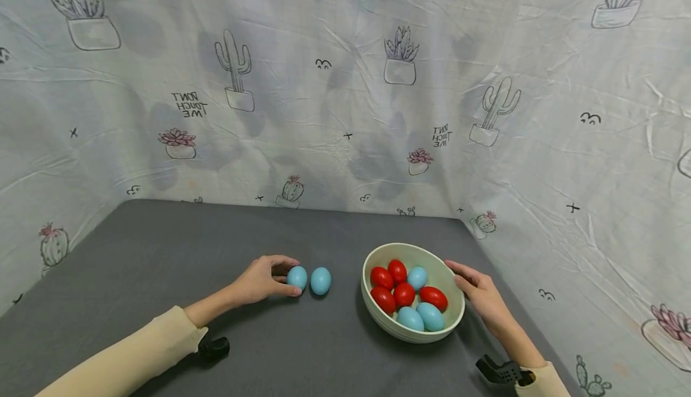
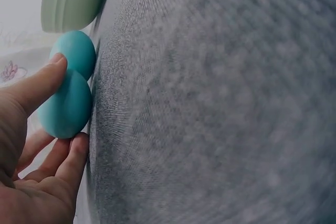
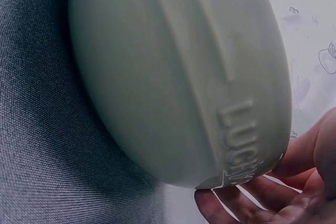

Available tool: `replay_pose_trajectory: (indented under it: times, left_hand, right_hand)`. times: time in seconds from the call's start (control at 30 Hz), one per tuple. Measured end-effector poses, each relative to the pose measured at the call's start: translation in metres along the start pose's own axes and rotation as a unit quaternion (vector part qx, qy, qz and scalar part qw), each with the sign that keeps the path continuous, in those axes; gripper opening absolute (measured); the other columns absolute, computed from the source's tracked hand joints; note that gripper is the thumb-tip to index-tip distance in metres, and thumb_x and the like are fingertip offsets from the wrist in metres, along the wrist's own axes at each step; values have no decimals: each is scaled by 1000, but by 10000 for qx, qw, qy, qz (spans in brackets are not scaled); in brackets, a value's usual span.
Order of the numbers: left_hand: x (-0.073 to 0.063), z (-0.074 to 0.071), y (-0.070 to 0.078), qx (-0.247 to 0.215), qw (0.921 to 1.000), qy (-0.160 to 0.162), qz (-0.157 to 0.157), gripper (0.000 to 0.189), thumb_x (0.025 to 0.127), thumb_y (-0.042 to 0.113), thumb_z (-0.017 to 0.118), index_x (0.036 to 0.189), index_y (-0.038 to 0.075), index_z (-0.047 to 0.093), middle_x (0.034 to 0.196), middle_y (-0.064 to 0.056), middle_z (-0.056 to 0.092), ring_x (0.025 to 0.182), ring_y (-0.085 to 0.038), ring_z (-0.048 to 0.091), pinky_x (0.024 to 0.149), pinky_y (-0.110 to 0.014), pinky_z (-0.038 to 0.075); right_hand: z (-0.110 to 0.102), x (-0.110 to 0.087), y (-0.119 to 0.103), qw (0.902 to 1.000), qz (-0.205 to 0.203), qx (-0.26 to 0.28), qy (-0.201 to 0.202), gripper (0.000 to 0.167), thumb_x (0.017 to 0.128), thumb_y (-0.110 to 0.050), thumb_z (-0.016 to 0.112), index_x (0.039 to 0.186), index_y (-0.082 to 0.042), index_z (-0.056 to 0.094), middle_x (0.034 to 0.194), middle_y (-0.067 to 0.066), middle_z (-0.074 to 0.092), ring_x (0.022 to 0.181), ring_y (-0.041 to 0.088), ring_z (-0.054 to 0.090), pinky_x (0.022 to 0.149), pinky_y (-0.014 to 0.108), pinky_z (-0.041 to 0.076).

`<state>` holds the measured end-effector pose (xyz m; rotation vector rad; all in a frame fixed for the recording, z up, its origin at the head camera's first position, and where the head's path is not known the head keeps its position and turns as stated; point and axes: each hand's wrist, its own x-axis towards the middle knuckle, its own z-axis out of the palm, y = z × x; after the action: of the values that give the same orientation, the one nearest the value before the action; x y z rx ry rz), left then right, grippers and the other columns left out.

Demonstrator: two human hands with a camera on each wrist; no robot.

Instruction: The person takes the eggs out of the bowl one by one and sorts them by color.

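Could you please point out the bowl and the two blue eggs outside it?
Bowl (image 1: 436, 271): head view, inner wall.
Blue egg nearer the bowl (image 1: 321, 281): head view, shell's middle.
Blue egg farther from the bowl (image 1: 297, 277): head view, shell's middle.

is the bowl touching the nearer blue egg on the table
Apart: the head view shows bare grey tabletop between the bowl and the nearer blue egg.
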<state>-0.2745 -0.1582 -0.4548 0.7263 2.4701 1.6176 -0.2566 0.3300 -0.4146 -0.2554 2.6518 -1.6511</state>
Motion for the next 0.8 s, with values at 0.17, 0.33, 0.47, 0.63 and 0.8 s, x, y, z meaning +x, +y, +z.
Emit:
replay_pose_trajectory:
  times: [0.17,0.33,0.47,0.63,0.8]
  left_hand:
    - [2,0,-2,66,10000,-34,17,69,78,23,86,134,-4,55,122,-12,61,113,-29,59,90,-26,52]
    - [2,-1,-1,3,10000,-81,-12,77,79,23,86,138,-7,48,127,-14,57,114,-31,57,91,-26,52]
    - [2,-1,-1,-4,9999,-102,-44,81,78,24,87,140,-8,46,130,-16,56,115,-31,56,92,-27,51]
    - [1,-2,0,19,10000,-88,-30,82,77,25,87,140,-8,46,130,-17,55,116,-32,56,92,-28,52]
    - [-1,-3,2,-77,9999,-46,-73,84,76,24,88,140,-8,44,133,-22,53,117,-34,55,91,-29,52]
  right_hand:
    - [0,-1,0,10000,59,43,5,40,106,-14,47,144,1,48,140,22,50,121,32,53,94,35,51]
    - [0,-1,0,10000,55,46,1,40,106,-14,47,144,1,48,140,22,50,121,32,54,94,34,51]
    - [1,-1,-1,10000,21,50,13,40,106,-14,47,143,1,48,139,21,51,120,30,55,93,32,51]
    - [2,-1,-1,10000,-22,71,32,40,106,-14,47,143,1,49,139,21,51,119,26,56,92,29,51]
    - [2,-1,0,10000,-11,52,52,40,106,-14,47,143,1,49,139,21,52,119,27,56,93,32,51]
